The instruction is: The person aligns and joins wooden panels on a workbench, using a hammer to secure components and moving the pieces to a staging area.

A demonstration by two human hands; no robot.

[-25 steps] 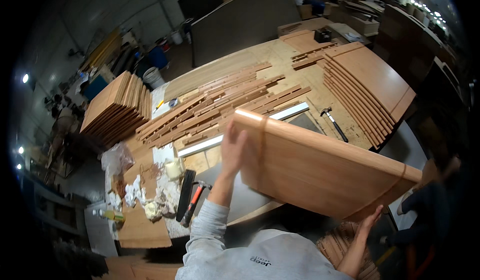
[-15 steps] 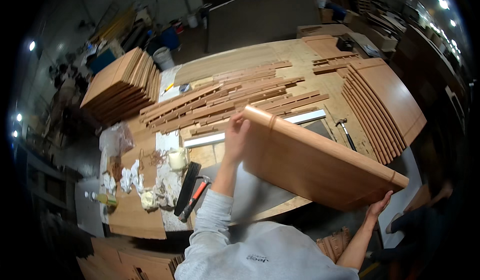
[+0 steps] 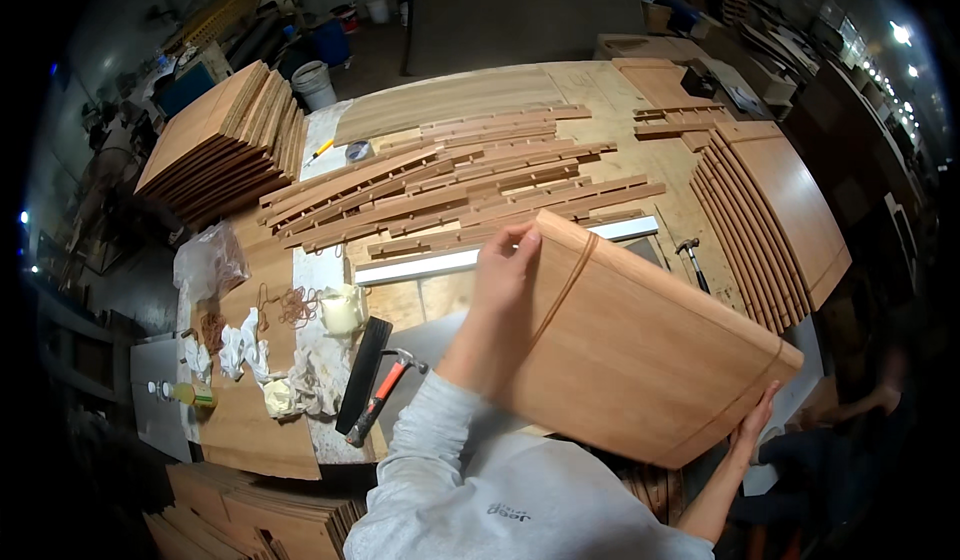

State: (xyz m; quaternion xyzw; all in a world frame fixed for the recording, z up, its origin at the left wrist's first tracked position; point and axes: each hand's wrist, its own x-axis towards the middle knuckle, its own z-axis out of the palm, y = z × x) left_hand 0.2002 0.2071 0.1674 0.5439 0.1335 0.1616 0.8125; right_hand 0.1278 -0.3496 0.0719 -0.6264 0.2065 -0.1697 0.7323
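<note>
I hold a large wooden panel (image 3: 640,335) with a rounded corner above the near edge of the workbench (image 3: 480,95), tilted with its right end lower. A rubber band runs across each end of it. My left hand (image 3: 503,265) grips its upper left edge, fingers over the rim. My right hand (image 3: 757,420) supports the lower right corner from beneath.
Many wooden strips (image 3: 450,185) cover the bench middle. Fanned stacks of panels sit at the left (image 3: 225,140) and right (image 3: 770,210). A hammer (image 3: 385,395), a black block (image 3: 362,372), rags (image 3: 290,375), rubber bands (image 3: 290,307), a glue bottle (image 3: 180,392) and a second hammer (image 3: 692,263) lie nearby.
The panel has come lower and nearer to me, with its right end dropping. My view has tilted down over the bench. Both hands keep their grips on it.
</note>
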